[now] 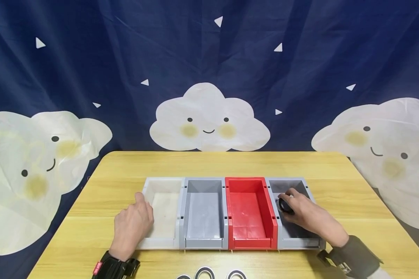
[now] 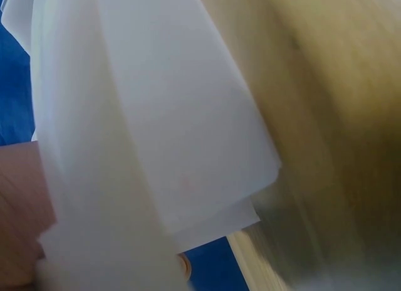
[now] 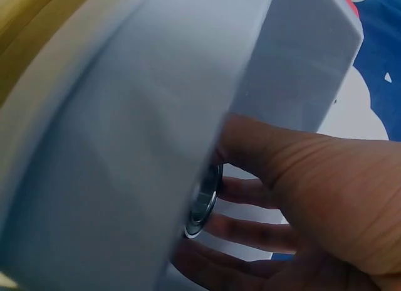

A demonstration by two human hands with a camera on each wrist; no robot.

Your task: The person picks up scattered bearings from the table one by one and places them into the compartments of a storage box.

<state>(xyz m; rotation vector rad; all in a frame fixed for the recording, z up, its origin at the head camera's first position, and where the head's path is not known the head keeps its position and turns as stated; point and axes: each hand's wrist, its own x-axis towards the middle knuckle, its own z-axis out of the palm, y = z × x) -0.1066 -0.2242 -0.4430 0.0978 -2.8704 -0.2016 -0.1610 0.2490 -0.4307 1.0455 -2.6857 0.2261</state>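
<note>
Head view of a wooden table (image 1: 223,164) bearing a row of four open bins set side by side: white bin (image 1: 164,185), light grey bin (image 1: 204,185), red bin (image 1: 250,184), dark grey bin (image 1: 302,185). Right hand (image 1: 309,215) inside the dark grey bin, fingers curled round a black-rimmed ring (image 1: 285,205) with a metal core, pinched edge-on between thumb and fingertips; same ring (image 3: 203,200) seen in the right wrist view, close against the bin's inner wall (image 3: 144,147). Left hand (image 1: 132,224) resting on the outer left wall of the white bin, fingers relaxed and lying along the rim, holding nothing, apparently steadying the row. Three more rings (image 1: 205,273) at the near table edge, partly cut off by the frame. Judged step: placing the ring on the bin floor. Best done by lowering it clear of the wall, tipping it flat before release, then opening the fingers only slightly to avoid a roll or bounce; left hand best kept pressed to stop the row sliding. Ring round, hence no long axis; standing tilted on edge, its face apparently turned toward the bin's left wall, its hole axis running roughly across the row.
</note>
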